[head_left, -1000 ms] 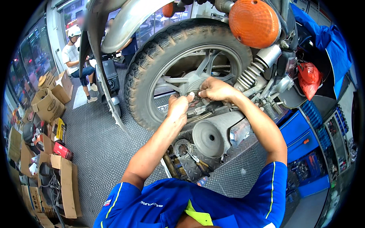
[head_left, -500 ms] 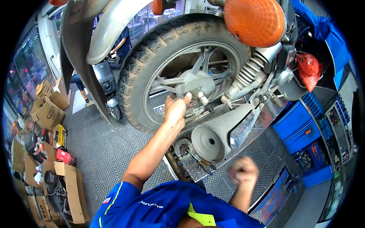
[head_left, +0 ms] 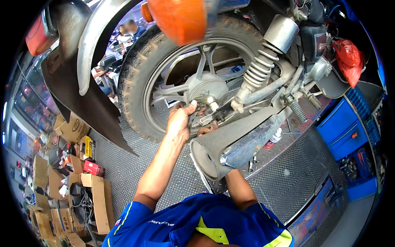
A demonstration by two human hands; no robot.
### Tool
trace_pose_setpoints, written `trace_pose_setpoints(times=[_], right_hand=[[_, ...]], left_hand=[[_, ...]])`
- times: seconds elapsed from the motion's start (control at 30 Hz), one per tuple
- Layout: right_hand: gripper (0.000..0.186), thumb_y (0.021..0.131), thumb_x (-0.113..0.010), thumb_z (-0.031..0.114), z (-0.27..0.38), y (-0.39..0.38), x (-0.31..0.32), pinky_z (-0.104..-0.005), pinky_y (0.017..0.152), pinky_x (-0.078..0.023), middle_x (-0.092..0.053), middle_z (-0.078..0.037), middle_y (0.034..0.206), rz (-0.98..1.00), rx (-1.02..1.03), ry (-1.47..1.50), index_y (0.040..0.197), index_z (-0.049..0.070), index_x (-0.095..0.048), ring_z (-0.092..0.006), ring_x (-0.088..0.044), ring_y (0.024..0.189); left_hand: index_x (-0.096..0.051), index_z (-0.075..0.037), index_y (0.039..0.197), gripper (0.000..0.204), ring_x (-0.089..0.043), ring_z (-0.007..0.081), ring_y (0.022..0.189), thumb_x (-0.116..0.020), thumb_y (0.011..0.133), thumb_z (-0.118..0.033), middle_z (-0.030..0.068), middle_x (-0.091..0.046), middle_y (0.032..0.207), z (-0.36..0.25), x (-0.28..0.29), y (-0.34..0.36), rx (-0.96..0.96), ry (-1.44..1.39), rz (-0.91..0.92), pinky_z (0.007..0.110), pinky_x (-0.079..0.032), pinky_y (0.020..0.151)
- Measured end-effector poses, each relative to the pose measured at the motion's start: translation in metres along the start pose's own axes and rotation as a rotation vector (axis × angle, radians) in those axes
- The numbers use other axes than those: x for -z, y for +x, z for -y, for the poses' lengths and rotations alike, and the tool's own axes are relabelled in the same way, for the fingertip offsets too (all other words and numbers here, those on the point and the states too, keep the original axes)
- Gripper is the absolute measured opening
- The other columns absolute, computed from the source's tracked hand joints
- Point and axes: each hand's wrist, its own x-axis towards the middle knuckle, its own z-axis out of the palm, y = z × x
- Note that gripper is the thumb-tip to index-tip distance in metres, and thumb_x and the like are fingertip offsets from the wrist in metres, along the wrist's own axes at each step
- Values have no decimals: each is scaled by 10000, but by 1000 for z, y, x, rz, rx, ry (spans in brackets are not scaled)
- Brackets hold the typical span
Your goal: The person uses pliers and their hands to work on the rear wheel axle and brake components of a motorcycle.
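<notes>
My left hand [head_left: 180,119] is at the hub [head_left: 208,90] of a motorcycle's rear wheel, thumb and fingers closed around a small part at the lower side of the brake drum; the part itself is mostly covered. My right forearm passes beneath the grey exhaust muffler [head_left: 236,138]. Above the muffler, a few fingers of my right hand [head_left: 207,129] show close to the brake linkage [head_left: 218,117]; the rest of that hand is hidden. A spoked cast rim [head_left: 152,84] carries the dusty, knobbly tyre [head_left: 133,88].
A coil-spring shock absorber [head_left: 260,68] and an orange turn signal [head_left: 177,18] sit above the work area. On the lift platform lie wrenches [head_left: 253,159] and a red-and-white bottle [head_left: 273,139]. Cardboard boxes [head_left: 96,201] fill the left; a blue tool cabinet [head_left: 337,127] stands right.
My right hand has moved from low on the right, under the muffler, up to the hub. My left hand stays at the brake drum. The view has shifted, with the turn signal now further left.
</notes>
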Motion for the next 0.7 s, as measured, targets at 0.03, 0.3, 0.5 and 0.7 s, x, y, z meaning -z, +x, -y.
trace_pose_setpoints(times=[0.03,0.3,0.5,0.7], right_hand=[[342,1013,-662,353,-4,6,3,-315,733,-525,-689,-54,975,15,29,-42,1148,39,-651,-147,-655,821],[485,1103,-460,436,29,-5,-20,-332,846,-542,-709,-90,1032,-165,301,42,1111,-2,-668,-169,-673,898],[571,1122,-369,487,40,-7,-17,-336,852,-552,-721,-98,1057,194,57,938,1111,-2,-663,-174,-679,888],[420,1099,-475,457,41,-7,-36,-343,955,-509,-667,-4,1038,-198,349,-172,1175,82,-650,-175,-609,1027]], left_hand=[[-529,103,1268,336,-739,307,920,-650,999,-59,228,-703,1087,-6,-5,-6,33,-2,21,490,-663,718],[-568,61,1284,329,-716,267,922,-596,1053,-171,201,-718,1098,4,6,3,25,39,8,462,-616,627],[-578,31,1264,338,-706,284,910,-609,1053,-232,159,-710,1046,0,-2,-5,32,87,-39,457,-571,579],[-585,14,1262,340,-696,296,828,-596,1059,-259,153,-696,1036,-1,3,-6,83,74,29,431,-543,525]])
